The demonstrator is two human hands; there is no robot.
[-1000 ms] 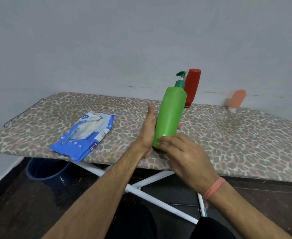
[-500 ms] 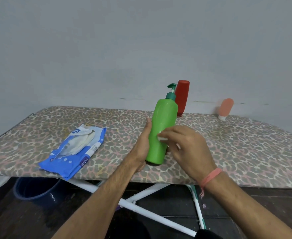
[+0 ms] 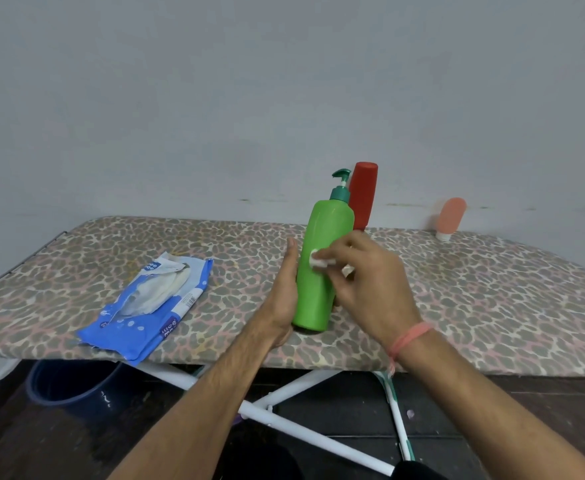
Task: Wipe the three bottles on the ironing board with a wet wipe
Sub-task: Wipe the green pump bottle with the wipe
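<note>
Green bottle [image 3: 315, 271]: stands a little tilted at the near edge of the board [image 3: 492, 306], near its middle; dark green pump on top.
Wipe [image 3: 320, 262]: small white wad, pressed on the front of the green bottle at mid height.
Right hand [image 3: 367, 282]: fingers curled, pinching the wipe against the bottle.
Left hand [image 3: 286, 292]: fingers straight, palm flat on the bottle's left side, steadying it.
Red bottle [image 3: 363, 195]: at 12 o'clock, just behind the green one, cap down.
Pink bottle [image 3: 451, 216]: at 2 o'clock, well apart, by the wall, cap down.
Wipe pack [image 3: 149, 306]: blue, at 9 o'clock, lying flat, flap open.
Bucket [image 3: 69, 386]: dark blue, on the floor under the pack.
</note>
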